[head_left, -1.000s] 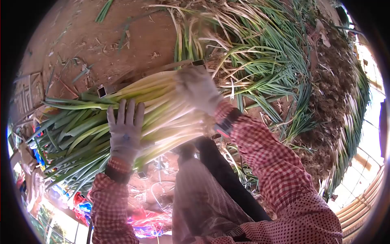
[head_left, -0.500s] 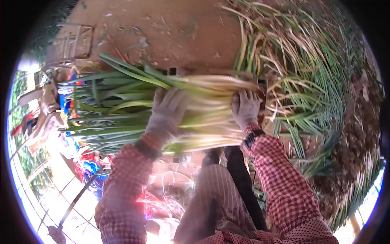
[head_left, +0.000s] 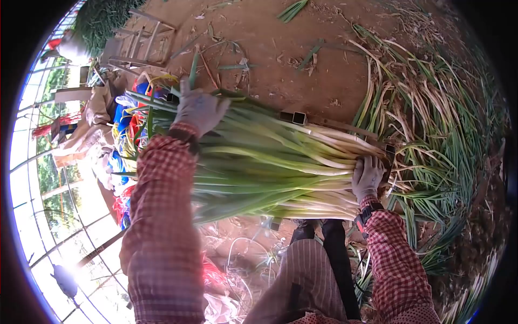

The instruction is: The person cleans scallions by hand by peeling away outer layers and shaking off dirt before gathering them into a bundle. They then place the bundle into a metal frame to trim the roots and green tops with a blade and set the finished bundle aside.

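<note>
A thick layer of long green onions (head_left: 280, 162) lies crosswise in front of me, white root ends to the right and green leaves to the left. My right hand (head_left: 368, 175), in a pale glove, is closed over the white stalks near their root ends. Far out on the leafy part is my gloved left hand (head_left: 200, 110), at the far edge of the leaves. One finger or the thumb points away from me; blur and leaves hide the other fingertips, so its grip cannot be made out. Square metal tube ends (head_left: 293, 117) show beside the onions.
A large heap of loose green onions (head_left: 431, 140) covers the ground on the right. Colourful strings or bags (head_left: 127, 121) lie beyond the leaf tips. A wooden frame (head_left: 141, 43) is at the upper left, with wire mesh (head_left: 56, 237) on the left. My legs (head_left: 294, 270) are below.
My left hand has moved off the middle of the stalks toward the far edge of the leaves. The right hand stays at the white ends. The whole view has shifted and tilted.
</note>
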Available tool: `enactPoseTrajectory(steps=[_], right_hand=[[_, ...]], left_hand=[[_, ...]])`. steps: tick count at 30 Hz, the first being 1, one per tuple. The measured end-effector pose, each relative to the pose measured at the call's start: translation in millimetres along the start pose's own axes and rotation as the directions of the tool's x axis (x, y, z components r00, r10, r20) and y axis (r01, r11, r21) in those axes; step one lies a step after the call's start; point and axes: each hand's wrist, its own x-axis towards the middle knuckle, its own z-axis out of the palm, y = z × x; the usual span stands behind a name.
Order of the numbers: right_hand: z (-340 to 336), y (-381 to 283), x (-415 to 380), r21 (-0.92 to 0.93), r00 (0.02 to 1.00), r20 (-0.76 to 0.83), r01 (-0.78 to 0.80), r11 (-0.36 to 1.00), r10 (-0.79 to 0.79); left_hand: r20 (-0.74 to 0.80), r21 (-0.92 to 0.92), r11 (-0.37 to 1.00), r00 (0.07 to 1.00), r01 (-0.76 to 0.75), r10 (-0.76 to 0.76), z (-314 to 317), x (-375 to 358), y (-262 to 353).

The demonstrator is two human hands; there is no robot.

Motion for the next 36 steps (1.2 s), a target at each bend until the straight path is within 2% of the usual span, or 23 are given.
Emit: enactPoseTrajectory(steps=[1,4,7,8,9,10,11,14,17,18,19,21,24,26,27,28,29,30,31,32,33,35,36], right_hand=[[1,1,0,0.000,1.000,0.006,-0.005,1.000,0.005],[3,2,0,0.027,1.000,0.000,0.013,1.000,-0.013],[5,5,-1,0.020,0.998,-0.019,0.057,0.998,-0.057],[3,1,1,-0.004,0.999,-0.020,0.048,0.999,-0.049],[0,-7,1,-0.037,0.999,-0.012,0.030,0.999,-0.030],[1,-5,1,-0.049,1.000,0.030,0.003,0.999,-0.002],[3,1,-1,-0.045,0.999,0.045,0.011,0.999,-0.009],[3,4,5,0.017,0.996,0.082,0.016,1.000,-0.018],[6,6,4,-0.096,0.998,0.068,-0.001,0.995,0.007],[9,9,3,-0.043,0.998,0.064,-0.006,0.999,0.009],[11,11,1,-0.085,0.998,0.058,-0.005,0.996,0.010],[13,12,1,-0.051,1.000,0.018,0.015,0.999,-0.015],[14,13,-1,-0.028,1.000,0.018,0.023,0.999,-0.023],[15,13,1,-0.033,0.995,-0.039,0.094,0.995,-0.096],[15,12,1,-0.028,0.995,-0.041,0.090,0.996,-0.091],[16,12,0,-0.022,0.996,-0.040,0.085,0.996,-0.085],[17,12,0,-0.017,0.996,-0.042,0.080,0.997,-0.081],[16,13,-1,-0.042,0.999,0.011,0.049,0.998,-0.048],[14,12,-2,-0.040,0.999,0.008,0.038,0.998,-0.037],[14,10,-2,-0.037,1.000,0.006,0.030,0.999,-0.030],[14,9,-1,-0.035,1.000,0.003,0.024,0.999,-0.024],[15,8,0,-0.017,0.999,-0.001,0.032,0.999,-0.032],[15,10,-1,-0.008,1.000,0.008,0.031,1.000,-0.030]], left_hand=[[0.014,0.030,0.999,0.999,0.042,-0.042,1,-9,-15],[-0.144,-0.144,0.978,0.975,0.148,-0.169,55,-33,-61],[-0.325,-0.322,0.931,0.903,0.173,-0.280,96,-30,-59],[-0.297,-0.400,0.896,0.898,0.192,-0.325,110,-25,-57],[-0.324,-0.461,0.874,0.888,0.152,-0.325,152,-12,-64],[-0.233,-0.523,0.834,0.912,0.175,-0.337,172,-3,-64],[-0.157,-0.574,0.793,0.923,0.203,-0.350,172,5,-62],[-0.024,-0.435,0.825,0.912,0.359,-0.410,149,8,-49],[-0.051,-0.252,0.888,0.911,0.384,-0.408,96,-5,-51],[-0.104,-0.225,0.892,0.901,0.392,-0.422,91,-8,-56],[-0.112,-0.218,0.886,0.891,0.409,-0.439,85,-11,-60],[-0.111,-0.212,0.870,0.873,0.446,-0.475,70,-21,-63],[-0.389,-0.290,0.828,0.731,0.480,-0.561,47,-60,-57],[-0.433,-0.614,0.740,0.668,0.273,-0.605,19,-118,-33],[-0.537,-0.649,0.749,0.615,0.137,-0.578,23,-153,-14],[-0.300,-0.773,0.594,0.698,0.222,-0.651,22,-193,13],[-0.151,-0.868,0.431,0.698,0.245,-0.700,41,-228,47],[0.159,-0.959,0.103,0.799,0.265,-0.579,76,-253,80],[0.492,-0.868,-0.270,0.796,0.417,-0.353,112,-279,114],[0.717,-0.652,-0.455,0.689,0.606,-0.110,147,-304,148],[0.747,-0.417,-0.669,0.652,0.615,0.133,162,-311,170],[0.727,-0.311,-0.918,0.684,0.246,-0.063,216,-298,199],[0.717,-0.293,-0.950,0.683,0.111,-0.141,212,-287,194]])
